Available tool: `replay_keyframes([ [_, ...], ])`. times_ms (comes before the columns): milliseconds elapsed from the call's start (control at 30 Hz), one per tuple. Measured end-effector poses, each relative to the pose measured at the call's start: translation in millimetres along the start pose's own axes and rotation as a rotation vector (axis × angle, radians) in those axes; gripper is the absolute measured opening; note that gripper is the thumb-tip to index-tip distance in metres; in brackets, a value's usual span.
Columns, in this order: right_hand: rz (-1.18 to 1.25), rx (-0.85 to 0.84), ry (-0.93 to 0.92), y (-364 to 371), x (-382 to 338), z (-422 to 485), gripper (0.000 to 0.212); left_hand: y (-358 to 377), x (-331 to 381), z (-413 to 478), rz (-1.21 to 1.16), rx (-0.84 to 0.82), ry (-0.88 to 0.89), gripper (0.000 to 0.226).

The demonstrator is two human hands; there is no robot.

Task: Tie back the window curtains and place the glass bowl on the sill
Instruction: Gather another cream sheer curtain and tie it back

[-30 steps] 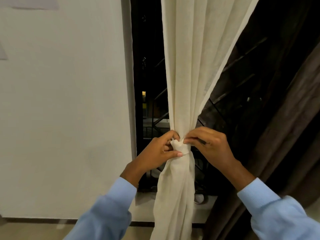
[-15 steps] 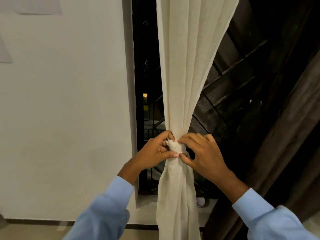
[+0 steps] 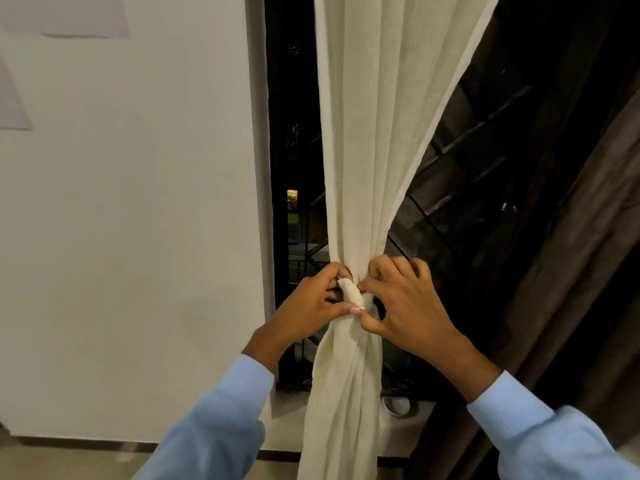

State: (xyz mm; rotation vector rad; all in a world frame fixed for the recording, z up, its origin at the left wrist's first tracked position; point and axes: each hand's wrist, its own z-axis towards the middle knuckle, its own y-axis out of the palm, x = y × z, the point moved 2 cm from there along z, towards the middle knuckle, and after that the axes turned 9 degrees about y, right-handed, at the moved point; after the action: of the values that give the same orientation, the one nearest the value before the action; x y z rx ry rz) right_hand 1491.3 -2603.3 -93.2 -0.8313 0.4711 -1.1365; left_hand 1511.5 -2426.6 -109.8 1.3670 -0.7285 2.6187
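Both hands pinched the tie band [image 3: 353,295] cinching the cream curtain [image 3: 377,133]: left hand [image 3: 311,303] and right hand [image 3: 405,306] on opposite sides.

Noted cream, plain and unpatterned, on the gathered curtain [image 3: 374,133] and its tie band [image 3: 351,294]. Dark brown, plain, on the curtain at right [image 3: 588,271]. Off-white on the wall [image 3: 138,237] at left. Light blue on both sleeves [image 3: 214,427], ribbed at the right cuff [image 3: 502,407]. Black on the window frame [image 3: 277,168].

white wall [image 3: 121,220], dark window bars [image 3: 485,120]
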Motion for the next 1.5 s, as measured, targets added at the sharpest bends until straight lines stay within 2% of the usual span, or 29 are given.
replay_keyframes([
  [67, 0.184, -0.037, 0.095, 7.9, 5.1, -9.2, 0.034, 0.7, -3.6, -2.4, -0.015, 0.073, 0.011, 0.044],
  [167, 0.831, -0.056, 0.477, 32.4, 10.5, -31.0, 0.053, 3.1, -9.7, -6.0, -0.051, 0.124, 0.031, 0.073],
  [200, 0.97, -0.093, 0.567, 42.2, 9.4, -37.1, 0.057, 5.6, -12.4, -7.3, -0.042, 0.133, 0.033, 0.084],
  [267, 1.107, -0.175, 0.644, 60.9, 5.1, -46.7, 0.042, 13.1, -20.5, -11.2, -0.012, 0.148, 0.006, 0.096],
  [300, 1.133, -0.17, 0.675, 66.1, 2.7, -50.2, 0.029, 17.8, -26.7, -14.4, 0.028, 0.164, -0.011, 0.093],
  [367, 1.127, -0.104, 0.739, 71.6, 1.2, -53.3, 0.008, 27.1, -36.2, -21.3, 0.199, 0.221, -0.026, 0.067],
  [400, 1.115, -0.07, 0.769, 73.3, 1.0, -54.3, 0.007, 31.7, -39.0, -24.3, 0.332, 0.243, -0.03, 0.054],
  [500, 1.077, 0.025, 0.795, 77.9, -2.8, -57.9, 0.013, 45.7, -42.9, -26.3, 0.697, 0.19, -0.107, 0.042],
  [600, 1.09, 0.07, 0.817, 89.0, -10.9, -65.5, 0.018, 53.8, -49.3, -22.5, 0.866, 0.028, -0.203, 0.031],
  [667, 1.147, 0.065, 0.836, 93.4, -17.1, -68.1, 0.019, 53.3, -51.2, -22.8, 0.855, 0.022, -0.207, 0.025],
  [733, 1.167, 0.113, 0.854, 94.1, -20.5, -67.9, 0.011, 46.6, -54.9, -24.2, 0.791, 0.05, -0.209, 0.02],
  [800, 1.205, 0.179, 0.912, 96.5, -20.4, -70.2, 0.018, 40.1, -62.3, -23.4, 0.785, -0.029, -0.23, 0.02],
  [867, 1.222, 0.113, 0.911, 103.5, -20.5, -71.7, 0.026, 35.8, -70.3, -23.5, 0.851, -0.121, -0.252, 0.019],
  [933, 1.14, 0.01, 0.856, 113.9, -21.3, -75.3, 0.026, 36.0, -76.4, -26.0, 0.922, -0.177, -0.272, 0.015],
  [1000, 1.085, 0.0, 0.886, 119.8, -20.1, -80.3, 0.023, 40.1, -81.4, -30.8, 0.974, -0.218, -0.295, 0.015],
  [1067, 1.103, 0.029, 0.899, 120.0, -19.4, -84.9, 0.013, 44.5, -83.0, -35.0, 1.018, -0.21, -0.269, 0.019],
  [1167, 1.143, 0.022, 0.849, 115.6, -18.3, -89.4, 0.01, 51.5, -80.6, -38.0, 0.976, -0.11, -0.247, 0.044],
  [1200, 1.085, 0.008, 0.84, 116.9, -16.3, -90.9, 0.008, 54.2, -78.6, -37.3, 0.979, -0.106, -0.259, 0.047],
  [1267, 0.962, -0.025, 0.869, 122.5, -8.7, -95.8, 0.009, 62.3, -78.4, -34.4, 1.042, -0.157, -0.289, 0.046],
  [1333, 0.971, -0.033, 0.919, 127.0, -0.4, -100.5, 0.009, 72.4, -75.7, -28.7, 1.068, -0.214, -0.313, 0.04],
  [1500, 1.017, -0.03, 0.943, 123.7, 28.1, -114.2, 0.01, 113.0, -68.1, -3.8, 0.908, -0.208, -0.26, 0.045],
])
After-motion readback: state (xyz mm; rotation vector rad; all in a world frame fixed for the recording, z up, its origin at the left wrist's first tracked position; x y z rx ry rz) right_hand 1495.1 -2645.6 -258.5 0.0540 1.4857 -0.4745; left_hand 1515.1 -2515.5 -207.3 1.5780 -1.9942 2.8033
